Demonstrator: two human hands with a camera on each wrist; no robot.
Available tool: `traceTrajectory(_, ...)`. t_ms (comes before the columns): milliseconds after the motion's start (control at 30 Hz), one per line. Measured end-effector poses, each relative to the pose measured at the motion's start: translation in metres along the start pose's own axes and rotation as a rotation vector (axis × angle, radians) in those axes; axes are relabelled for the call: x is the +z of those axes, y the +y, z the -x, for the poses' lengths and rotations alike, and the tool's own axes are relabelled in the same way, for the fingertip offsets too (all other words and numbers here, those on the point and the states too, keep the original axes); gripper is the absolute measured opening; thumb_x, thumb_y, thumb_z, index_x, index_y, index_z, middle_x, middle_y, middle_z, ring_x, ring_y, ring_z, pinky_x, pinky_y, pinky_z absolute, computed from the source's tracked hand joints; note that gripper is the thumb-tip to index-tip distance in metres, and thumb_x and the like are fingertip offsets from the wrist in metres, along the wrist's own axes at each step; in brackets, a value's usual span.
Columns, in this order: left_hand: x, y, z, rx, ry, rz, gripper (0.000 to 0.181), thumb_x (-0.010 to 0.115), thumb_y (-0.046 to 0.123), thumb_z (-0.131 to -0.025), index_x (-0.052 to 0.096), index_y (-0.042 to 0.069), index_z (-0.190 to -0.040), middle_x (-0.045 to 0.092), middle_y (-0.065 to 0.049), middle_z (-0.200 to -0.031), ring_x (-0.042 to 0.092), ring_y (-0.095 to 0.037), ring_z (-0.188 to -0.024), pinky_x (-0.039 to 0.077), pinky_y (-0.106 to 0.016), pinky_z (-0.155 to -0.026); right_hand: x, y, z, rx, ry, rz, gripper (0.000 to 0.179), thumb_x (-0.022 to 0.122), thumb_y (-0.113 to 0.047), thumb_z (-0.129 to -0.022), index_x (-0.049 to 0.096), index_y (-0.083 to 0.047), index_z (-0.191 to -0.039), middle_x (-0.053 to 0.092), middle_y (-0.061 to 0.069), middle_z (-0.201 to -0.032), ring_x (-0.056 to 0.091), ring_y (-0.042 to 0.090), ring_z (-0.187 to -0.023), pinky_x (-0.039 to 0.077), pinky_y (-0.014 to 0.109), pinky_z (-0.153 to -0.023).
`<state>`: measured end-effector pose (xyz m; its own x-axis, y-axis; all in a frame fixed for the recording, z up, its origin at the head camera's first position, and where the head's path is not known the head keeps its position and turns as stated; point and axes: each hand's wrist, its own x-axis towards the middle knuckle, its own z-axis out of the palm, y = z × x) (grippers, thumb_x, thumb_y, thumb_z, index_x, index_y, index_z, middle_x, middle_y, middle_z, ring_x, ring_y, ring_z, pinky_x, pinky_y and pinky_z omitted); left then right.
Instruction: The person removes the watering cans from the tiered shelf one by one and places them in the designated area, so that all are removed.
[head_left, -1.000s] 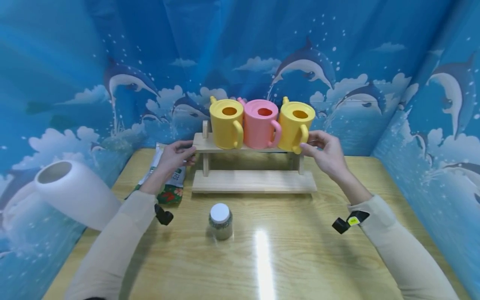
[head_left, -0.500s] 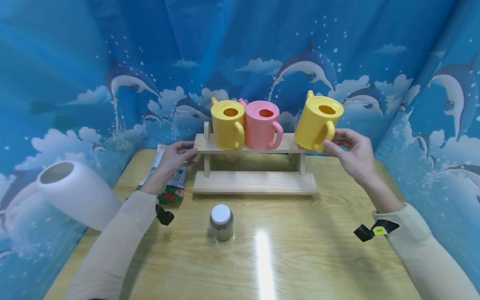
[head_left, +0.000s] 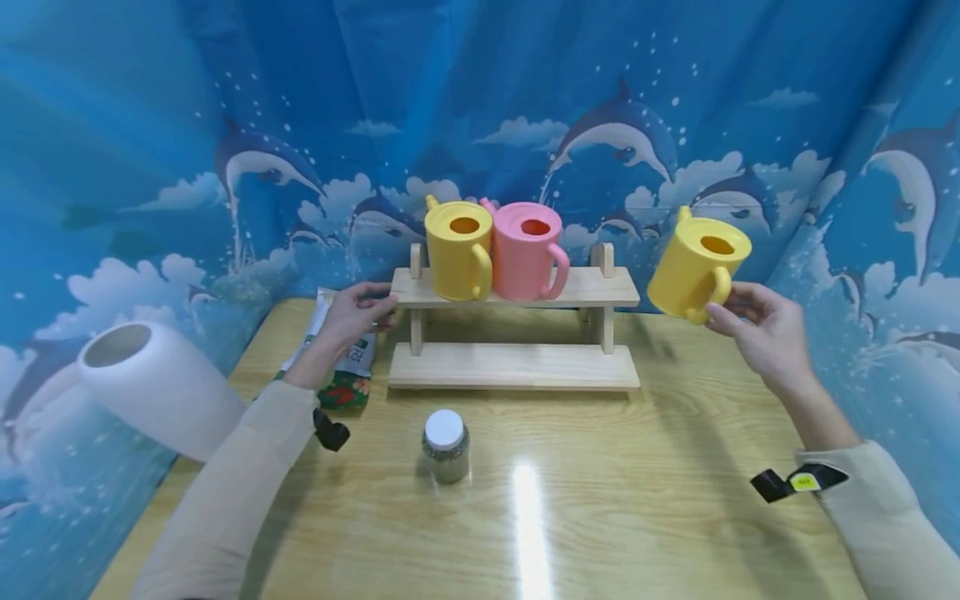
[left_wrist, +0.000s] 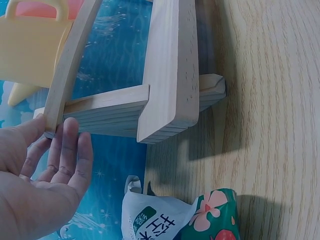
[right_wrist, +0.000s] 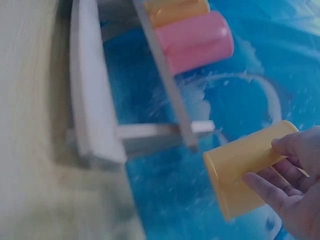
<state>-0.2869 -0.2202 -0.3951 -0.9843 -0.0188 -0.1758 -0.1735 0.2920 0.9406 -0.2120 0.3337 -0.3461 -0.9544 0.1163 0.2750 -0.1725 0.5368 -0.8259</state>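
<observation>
A two-tier wooden shelf (head_left: 513,367) stands toward the back of the table. My left hand (head_left: 352,315) grips the left end of its upper board; in the left wrist view the thumb and fingertips (left_wrist: 71,127) pinch that end. On the upper board a yellow watering can (head_left: 453,258) and a pink watering can (head_left: 525,258) stand side by side. Off the shelf's right end, my right hand (head_left: 772,333) holds another yellow watering can (head_left: 690,271) near its handle, slightly tilted in the air. The right wrist view shows this yellow watering can's bottom (right_wrist: 215,185) facing the shelf.
A white vase (head_left: 161,392) leans at the left, partly behind the left sleeve. Behind the left forearm lies a white and green floral packet (head_left: 348,375). A clear jar with a white lid (head_left: 446,450) stands in front of the shelf. A dolphin-printed curtain (head_left: 480,100) surrounds the table.
My right hand has lifted the right yellow watering can off the upper board and carried it rightward past the shelf's end. My left hand stays on the board.
</observation>
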Motion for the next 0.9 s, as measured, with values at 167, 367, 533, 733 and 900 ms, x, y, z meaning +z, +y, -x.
traceTrajectory(167,0.000,0.000,-0.001,0.011,0.004,-0.008,0.058,0.064,0.036,-0.107,0.048,0.012,-0.157,0.070,-0.015,-0.125,0.074,-0.002,-0.081,0.063,-0.045,-0.105,0.004,0.034,0.004,0.055,-0.014,-0.010,0.049,0.068,-0.023,-0.104,0.056,0.007,-0.141,0.063,-0.030,-0.100,0.067,-0.014,-0.090,0.063,0.010,-0.076)
traceTrajectory(367,0.001,-0.001,-0.002,0.006,-0.002,0.003,0.058,0.065,0.035,-0.106,0.048,0.012,-0.157,0.069,-0.016,-0.124,0.074,-0.003,-0.081,0.061,-0.048,-0.108,0.016,0.073,0.010,0.038,-0.047,-0.186,0.027,0.068,-0.006,-0.102,0.063,0.003,-0.127,0.068,-0.023,-0.099,0.071,-0.009,-0.088,0.064,0.013,-0.075)
traceTrajectory(533,0.000,-0.001,-0.001,0.001,-0.009,0.000,0.060,0.065,0.036,-0.106,0.046,0.011,-0.158,0.067,-0.019,-0.130,0.074,-0.003,-0.082,0.060,-0.049,-0.109,0.027,0.086,0.016,0.034,-0.067,-0.249,0.029,0.068,0.000,-0.101,0.060,0.012,-0.126,0.068,-0.022,-0.100,0.070,-0.009,-0.089,0.064,0.012,-0.075)
traceTrajectory(733,-0.001,-0.002,0.000,0.005,-0.019,0.009,0.062,0.065,0.037,-0.106,0.045,0.011,-0.159,0.067,-0.019,-0.133,0.075,-0.004,-0.084,0.061,-0.047,-0.108,0.037,0.093,0.019,0.038,-0.086,-0.114,0.042,0.068,-0.003,-0.102,0.053,0.020,-0.133,0.062,-0.030,-0.101,0.065,-0.015,-0.090,0.063,0.010,-0.076)
traceTrajectory(900,-0.001,-0.003,0.000,0.010,-0.017,0.008,0.061,0.066,0.037,-0.106,0.047,0.012,-0.158,0.069,-0.015,-0.126,0.077,-0.009,-0.090,0.064,-0.043,-0.104,0.042,0.099,0.020,0.026,-0.094,-0.065,0.042,0.068,-0.003,-0.101,0.055,0.018,-0.134,0.059,-0.032,-0.103,0.061,-0.018,-0.091,0.061,0.007,-0.076)
